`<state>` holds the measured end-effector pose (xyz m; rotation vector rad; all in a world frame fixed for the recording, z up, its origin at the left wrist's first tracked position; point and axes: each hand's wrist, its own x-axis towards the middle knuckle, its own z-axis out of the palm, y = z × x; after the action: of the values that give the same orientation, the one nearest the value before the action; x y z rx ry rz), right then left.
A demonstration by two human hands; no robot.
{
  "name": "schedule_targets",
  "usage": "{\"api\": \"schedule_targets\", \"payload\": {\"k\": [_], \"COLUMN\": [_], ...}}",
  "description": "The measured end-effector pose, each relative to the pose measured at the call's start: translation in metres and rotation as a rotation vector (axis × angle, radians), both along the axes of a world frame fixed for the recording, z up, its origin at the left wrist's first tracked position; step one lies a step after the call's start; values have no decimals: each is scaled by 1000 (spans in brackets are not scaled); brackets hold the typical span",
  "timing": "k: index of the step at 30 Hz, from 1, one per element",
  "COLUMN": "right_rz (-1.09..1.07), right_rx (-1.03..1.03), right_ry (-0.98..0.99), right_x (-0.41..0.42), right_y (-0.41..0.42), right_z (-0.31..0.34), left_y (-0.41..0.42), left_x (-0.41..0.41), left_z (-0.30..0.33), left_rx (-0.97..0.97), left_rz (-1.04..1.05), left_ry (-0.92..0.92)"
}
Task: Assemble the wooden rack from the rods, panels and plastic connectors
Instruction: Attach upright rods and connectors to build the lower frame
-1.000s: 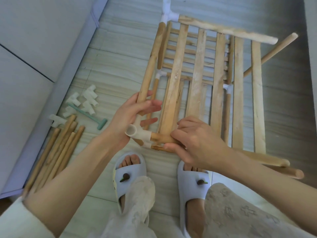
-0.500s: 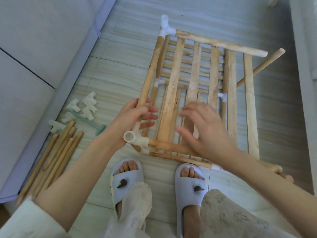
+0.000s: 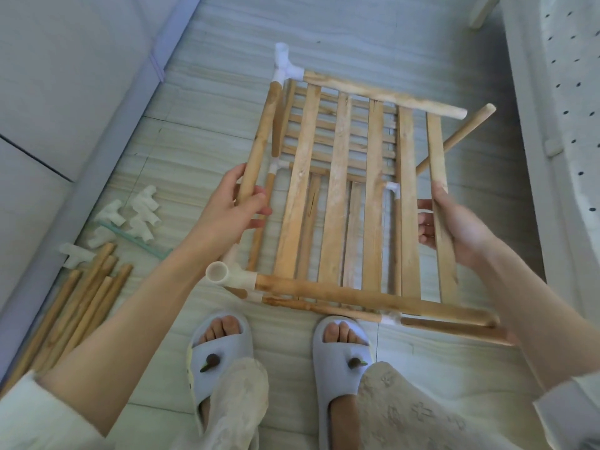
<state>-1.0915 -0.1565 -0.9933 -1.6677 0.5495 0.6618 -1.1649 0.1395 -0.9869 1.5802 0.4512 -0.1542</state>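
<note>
Right hand (image 3: 454, 228) is no longer on the near front rod (image 3: 373, 295): a second ago it was pressing there beside the near-left corner connector (image 3: 227, 276); now it's out at the right edge, thumb and fingers pinching the rightmost slat (image 3: 438, 196). Left hand (image 3: 233, 209) is holding its place, fingers wrapped round the left side rod (image 3: 259, 141), a bit farther up than before.

My read: the near-left joint is seated, and the hands are now steadying or squaring the top slatted panel (image 3: 341, 190) before the right side gets closed.

The rack (image 3: 357, 177) is sitting on the tiled floor (image 3: 211, 131) just beyond the slippered feet (image 3: 341, 345), top tier tilted toward the camera. Looks:
- pale, worn wood, whitish scuffs on the slats
- far-left corner connector (image 3: 287, 64) is joining the left rod and the far rod (image 3: 383, 92)
- right ends of the far and near rods are bare, no connectors yet
- one loose-looking rod (image 3: 454, 139) is angling out at far right
- a lower slatted tier is showing through the gaps, with small white connectors

Spare white connectors (image 3: 136, 216) and a bundle of spare rods (image 3: 81, 306) are lying on the floor at left, well apart from the rack. So roughly mid-assembly; right side is still open.
</note>
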Motion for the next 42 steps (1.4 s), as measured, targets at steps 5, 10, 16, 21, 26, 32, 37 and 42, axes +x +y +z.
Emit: {"api": "schedule_targets", "payload": {"k": [5, 10, 16, 21, 26, 32, 37, 42], "right_rz": [-21, 24, -56, -84, -133, 3, 226, 539], "right_rx": [25, -10, 81, 130, 12, -507, -841, -830], "right_ry": [-101, -149, -114, -84, -68, -327, -637, -1006], "right_x": [2, 4, 1, 3, 2, -3, -13, -25], "right_y": [-1, 4, 3, -2, 2, 9, 37, 97], "right_z": [-3, 4, -1, -4, -1, 7, 9, 18], "left_y": [-6, -9, -7, -7, 0, 12, -2, -22], "left_x": [-3, -12, -8, -8, -17, -56, -86, -78], "left_z": [-1, -7, -7, -4, -1, -3, -6, -7], "left_rx": [-88, -111, -48, -174, -264, -113, 105, 171], "left_rz": [10, -29, 9, 189, 331, 216, 203, 347], "left_ry": [-29, -90, -69, -31, -46, -112, -343, -381]}}
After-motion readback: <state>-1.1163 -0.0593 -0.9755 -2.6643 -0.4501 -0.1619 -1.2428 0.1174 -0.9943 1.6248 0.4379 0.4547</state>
